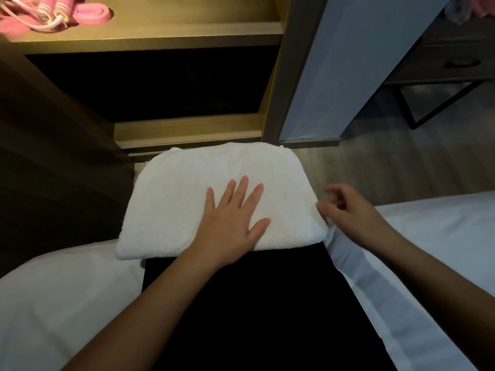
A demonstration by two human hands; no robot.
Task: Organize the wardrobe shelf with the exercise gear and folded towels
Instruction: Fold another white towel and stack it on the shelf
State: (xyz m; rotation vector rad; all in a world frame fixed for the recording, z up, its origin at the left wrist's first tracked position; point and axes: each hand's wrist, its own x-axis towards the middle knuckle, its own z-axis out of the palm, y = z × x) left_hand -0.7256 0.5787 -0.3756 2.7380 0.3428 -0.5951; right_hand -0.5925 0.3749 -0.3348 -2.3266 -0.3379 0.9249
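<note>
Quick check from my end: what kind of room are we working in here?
Most likely a bedroom, possibly a hotel room. White bedding lies on both sides of the person, an open wooden wardrobe stands in front with pink exercise gear on its shelf, and a folded white towel rests on the lap.

A folded white towel (214, 199) lies across the person's dark-clothed lap.
The left hand (233, 218) presses flat on it, fingers spread; the right hand (348, 212), fingers loosely curled, touches its right edge; pink exercise gear (53, 14) sits on the wooden shelf (171, 33) above; white bedding (428, 236) flanks both sides.
</note>
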